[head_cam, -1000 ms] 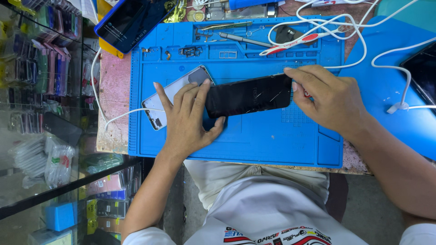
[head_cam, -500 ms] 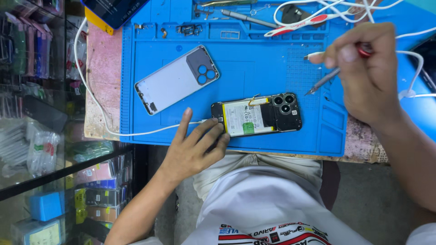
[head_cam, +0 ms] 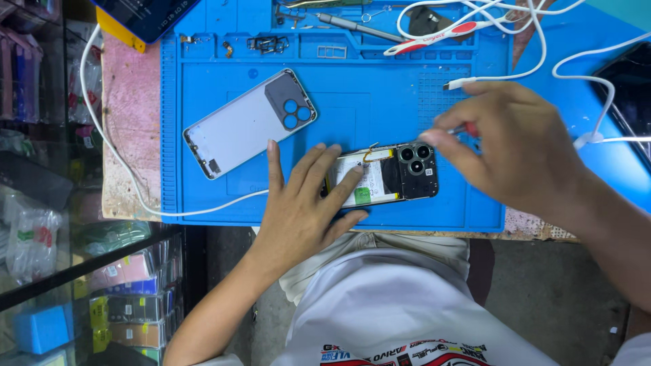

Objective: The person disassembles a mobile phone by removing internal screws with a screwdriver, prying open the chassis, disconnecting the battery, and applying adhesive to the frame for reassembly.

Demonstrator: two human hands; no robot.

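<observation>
Two hands at an opened phone on a blue repair mat

The left hand lies flat, fingers spread, pressing the opened black smartphone with exposed battery and camera cluster; the right hand pinches a thin red-handled tool just beside its right end. A detached silver-grey back cover lies farther left on the blue silicone mat covering the bench.

1. Worn pinkish table, mostly covered by blue mat.
2. On mat: opened phone, back cover well left of it, screwdriver, white cables.
3. Over table's left edge: white cable.
</observation>
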